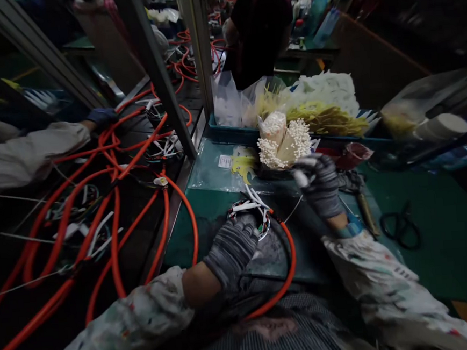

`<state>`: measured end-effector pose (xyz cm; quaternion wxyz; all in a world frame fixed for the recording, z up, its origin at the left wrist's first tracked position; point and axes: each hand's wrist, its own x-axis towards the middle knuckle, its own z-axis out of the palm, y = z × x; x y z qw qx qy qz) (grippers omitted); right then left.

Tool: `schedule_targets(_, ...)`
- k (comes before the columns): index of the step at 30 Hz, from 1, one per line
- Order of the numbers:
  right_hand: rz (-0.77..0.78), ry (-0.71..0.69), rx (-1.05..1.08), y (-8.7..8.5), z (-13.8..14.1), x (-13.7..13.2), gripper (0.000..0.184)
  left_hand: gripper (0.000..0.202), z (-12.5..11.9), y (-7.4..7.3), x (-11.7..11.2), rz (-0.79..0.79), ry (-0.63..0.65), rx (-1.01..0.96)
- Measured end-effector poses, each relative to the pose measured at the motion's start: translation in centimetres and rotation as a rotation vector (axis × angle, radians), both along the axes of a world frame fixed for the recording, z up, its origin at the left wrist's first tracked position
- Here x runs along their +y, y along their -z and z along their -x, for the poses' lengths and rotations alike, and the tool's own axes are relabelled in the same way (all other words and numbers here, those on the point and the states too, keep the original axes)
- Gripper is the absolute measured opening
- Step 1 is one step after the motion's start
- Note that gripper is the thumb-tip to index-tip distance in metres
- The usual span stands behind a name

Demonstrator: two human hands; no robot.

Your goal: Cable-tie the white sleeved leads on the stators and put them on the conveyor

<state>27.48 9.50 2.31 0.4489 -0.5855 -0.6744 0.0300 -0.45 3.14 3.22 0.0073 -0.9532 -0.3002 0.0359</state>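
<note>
My left hand [231, 248], in a grey striped glove, is closed on a small coil of thin wires [264, 226] above the green bench. White sleeves [246, 207] stick out of the coil. From its right side an orange cable [291, 251] curves down towards my lap. My right hand [321, 184], gloved alike and blurred, is raised just right of a bundle of thin white-tipped sticks [283, 147]. Its fingers are curled together, their pale tips towards the bundle; whatever lies between them is too smeared to make out.
Blue trays [234, 132] behind the bench hold bags and yellow and white strips [320, 95]. A wood-handled tool [366, 213] and black scissors [401, 226] lie right. Orange cables [117, 206] cover the line at left, where a co-worker's gloved hand [103, 116] reaches in. A metal post [164, 72] stands between.
</note>
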Motion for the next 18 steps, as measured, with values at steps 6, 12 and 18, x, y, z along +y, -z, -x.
schedule_targets(6, 0.095, 0.185, -0.409, -4.4, -2.2, 7.0, 0.029, 0.044, 1.8, 1.8, -2.1, -0.071, 0.046, 0.020)
schedule_targets(12, 0.023, -0.075, 0.040, -5.7, -0.2, 5.3, 0.018, 0.043, 2.8, 2.0, -0.6, -0.071, 0.044, -0.116)
schedule_targets(18, 0.021, -0.038, 0.402, -8.9, 2.2, -6.0, 0.016, 0.039, 3.6, 3.0, 1.4, 0.016, 0.046, -0.248)
